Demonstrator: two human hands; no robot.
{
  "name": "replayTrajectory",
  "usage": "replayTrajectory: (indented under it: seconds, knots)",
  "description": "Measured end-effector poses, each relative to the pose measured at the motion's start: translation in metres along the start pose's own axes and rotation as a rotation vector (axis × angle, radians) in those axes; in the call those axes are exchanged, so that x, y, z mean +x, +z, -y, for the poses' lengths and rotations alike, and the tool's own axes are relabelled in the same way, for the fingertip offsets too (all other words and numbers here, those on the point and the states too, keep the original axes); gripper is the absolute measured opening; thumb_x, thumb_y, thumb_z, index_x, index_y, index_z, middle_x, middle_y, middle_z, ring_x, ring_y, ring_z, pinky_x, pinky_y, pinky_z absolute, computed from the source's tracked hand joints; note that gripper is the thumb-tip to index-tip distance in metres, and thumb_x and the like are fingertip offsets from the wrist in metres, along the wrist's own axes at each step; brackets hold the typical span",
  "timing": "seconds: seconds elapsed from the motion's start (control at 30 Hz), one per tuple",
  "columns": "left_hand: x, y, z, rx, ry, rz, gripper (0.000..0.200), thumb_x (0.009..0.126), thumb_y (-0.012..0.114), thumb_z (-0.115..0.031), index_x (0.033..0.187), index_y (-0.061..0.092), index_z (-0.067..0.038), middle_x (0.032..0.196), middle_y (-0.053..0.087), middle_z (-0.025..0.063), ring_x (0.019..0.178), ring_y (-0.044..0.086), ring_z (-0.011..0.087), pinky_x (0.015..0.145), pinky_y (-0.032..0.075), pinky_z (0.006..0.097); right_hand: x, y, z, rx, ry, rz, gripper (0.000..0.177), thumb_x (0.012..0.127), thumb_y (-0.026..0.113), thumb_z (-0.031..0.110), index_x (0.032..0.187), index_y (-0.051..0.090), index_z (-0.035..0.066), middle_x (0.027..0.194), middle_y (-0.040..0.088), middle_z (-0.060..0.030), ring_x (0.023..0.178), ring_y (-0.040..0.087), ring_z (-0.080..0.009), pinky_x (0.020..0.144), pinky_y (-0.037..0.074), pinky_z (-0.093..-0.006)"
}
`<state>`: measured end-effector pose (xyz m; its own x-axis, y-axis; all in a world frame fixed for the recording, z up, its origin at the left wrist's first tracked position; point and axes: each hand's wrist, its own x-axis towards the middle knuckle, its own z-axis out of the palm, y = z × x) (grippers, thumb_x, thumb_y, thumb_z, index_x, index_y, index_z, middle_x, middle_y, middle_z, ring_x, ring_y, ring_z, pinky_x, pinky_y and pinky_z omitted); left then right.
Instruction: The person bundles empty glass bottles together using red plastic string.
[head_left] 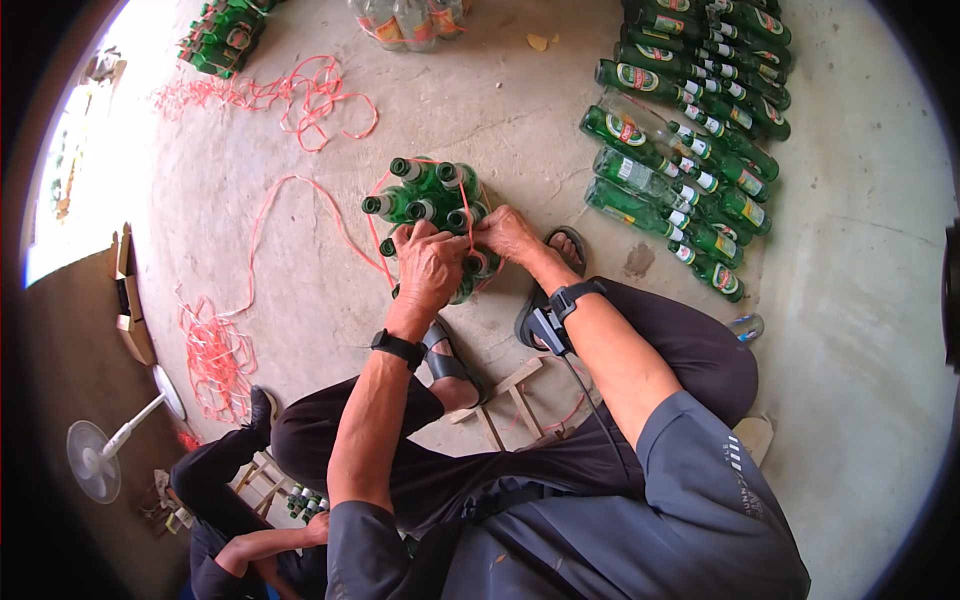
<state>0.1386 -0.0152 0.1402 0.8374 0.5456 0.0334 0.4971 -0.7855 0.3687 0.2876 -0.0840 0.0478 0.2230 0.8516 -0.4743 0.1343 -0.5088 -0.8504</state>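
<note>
A cluster of green glass bottles [422,182] stands upright on the floor between my feet, necks up. Red plastic string [464,196] runs over and around the cluster. My left hand [430,264] is closed over the near bottle tops, its fingers curled; what it grips is hidden behind the knuckles. At the right side of the bottles, my right hand [507,236] pinches the string, fingertips close to those of my left. One strand of the string trails off leftward across the floor.
Rows of green bottles [690,120] lie on their sides at right. Heaps of red string [216,358] lie left. Bundled clear bottles [408,22] and green bottles [222,38] stand farther off. A white fan [93,461] and another person's arm [265,545] show at lower left.
</note>
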Motion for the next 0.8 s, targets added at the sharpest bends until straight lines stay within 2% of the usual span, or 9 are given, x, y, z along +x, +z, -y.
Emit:
replayTrajectory:
  seconds: [0.23, 0.3, 0.43, 0.5, 0.57, 0.67, 0.7, 0.77, 0.8]
  knots:
    - [-0.001, -0.018, -0.003, 0.081, 0.033, 0.052, 0.008, 0.071, 0.066, -0.021, 0.077, 0.068, -0.016, 0.085, 0.061, -0.0012, 0.092, 0.051, 0.0215, 0.088, 0.034, 0.0424, -0.006, -0.008, 0.0, -0.001, 0.028, 0.055, 0.027, 0.069, 0.077, 0.032, 0.077, 0.074, 0.006, 0.066, 0.067, -0.0131, 0.06, 0.06, -0.0163, 0.064, 0.049, -0.0335]
    - [0.0, -0.022, -0.002, 0.053, 0.083, -0.047, 0.011, 0.065, 0.068, -0.019, 0.075, 0.065, -0.014, 0.089, 0.06, -0.0009, 0.094, 0.05, 0.0223, 0.086, 0.033, 0.0415, -0.005, -0.009, 0.002, 0.031, 0.033, 0.075, 0.026, 0.069, 0.077, 0.03, 0.079, 0.075, 0.007, 0.068, 0.068, -0.0126, 0.061, 0.061, -0.0166, 0.065, 0.049, -0.0333]
    - [0.006, -0.029, -0.004, -0.046, 0.066, -0.057, 0.011, 0.062, 0.068, -0.017, 0.071, 0.063, -0.013, 0.085, 0.059, -0.0008, 0.092, 0.051, 0.0223, 0.082, 0.033, 0.0414, -0.006, -0.011, 0.011, 0.059, 0.053, 0.105, 0.023, 0.07, 0.076, 0.027, 0.082, 0.075, 0.008, 0.071, 0.069, -0.0119, 0.064, 0.062, -0.0174, 0.067, 0.049, -0.0334]
    - [0.008, -0.032, -0.002, -0.022, 0.019, 0.071, 0.009, 0.062, 0.066, -0.015, 0.068, 0.06, -0.012, 0.082, 0.06, -0.0016, 0.089, 0.052, 0.0229, 0.079, 0.034, 0.0408, -0.007, -0.011, 0.009, 0.036, 0.043, 0.1, 0.022, 0.07, 0.076, 0.027, 0.082, 0.075, 0.008, 0.071, 0.069, -0.0122, 0.063, 0.061, -0.0178, 0.067, 0.049, -0.0336]
    - [0.01, -0.034, 0.004, -0.035, 0.03, 0.077, 0.009, 0.065, 0.067, -0.016, 0.066, 0.06, -0.011, 0.079, 0.062, -0.0019, 0.086, 0.052, 0.0229, 0.076, 0.034, 0.0403, -0.001, -0.008, 0.002, 0.036, -0.009, 0.138, 0.022, 0.071, 0.075, 0.025, 0.083, 0.074, 0.007, 0.073, 0.07, -0.0124, 0.064, 0.062, -0.0181, 0.068, 0.05, -0.0335]
    - [0.008, -0.039, 0.012, -0.214, -0.011, 0.071, 0.009, 0.067, 0.067, -0.017, 0.066, 0.06, -0.011, 0.068, 0.06, 0.002, 0.077, 0.055, 0.0231, 0.069, 0.037, 0.0382, -0.001, -0.009, -0.002, 0.073, -0.05, 0.122, 0.023, 0.071, 0.074, 0.024, 0.085, 0.074, 0.006, 0.073, 0.069, -0.0134, 0.064, 0.062, -0.0188, 0.068, 0.05, -0.0336]
    - [0.008, -0.04, 0.012, -0.213, -0.009, 0.074, 0.009, 0.067, 0.067, -0.017, 0.066, 0.06, -0.011, 0.068, 0.06, 0.002, 0.077, 0.055, 0.0231, 0.069, 0.037, 0.0382, 0.0, -0.01, -0.003, 0.076, -0.05, 0.12, 0.023, 0.071, 0.074, 0.024, 0.085, 0.074, 0.006, 0.073, 0.069, -0.0134, 0.064, 0.062, -0.0188, 0.068, 0.05, -0.0336]
    - [0.006, -0.042, 0.011, -0.247, -0.193, 0.208, 0.01, 0.07, 0.066, -0.017, 0.068, 0.061, -0.009, 0.075, 0.065, 0.0051, 0.081, 0.058, 0.026, 0.073, 0.042, 0.0395, 0.001, -0.01, -0.005, 0.068, -0.043, 0.166, 0.023, 0.072, 0.073, 0.024, 0.086, 0.074, 0.007, 0.074, 0.069, -0.0151, 0.065, 0.063, -0.0194, 0.069, 0.05, -0.0339]
    - [0.006, -0.043, 0.011, -0.245, -0.194, 0.208, 0.01, 0.07, 0.066, -0.017, 0.068, 0.061, -0.009, 0.075, 0.065, 0.0051, 0.081, 0.058, 0.026, 0.073, 0.042, 0.0395, 0.001, -0.01, -0.002, 0.069, -0.044, 0.167, 0.023, 0.072, 0.073, 0.024, 0.086, 0.074, 0.007, 0.074, 0.069, -0.0151, 0.065, 0.063, -0.0194, 0.069, 0.05, -0.0339]
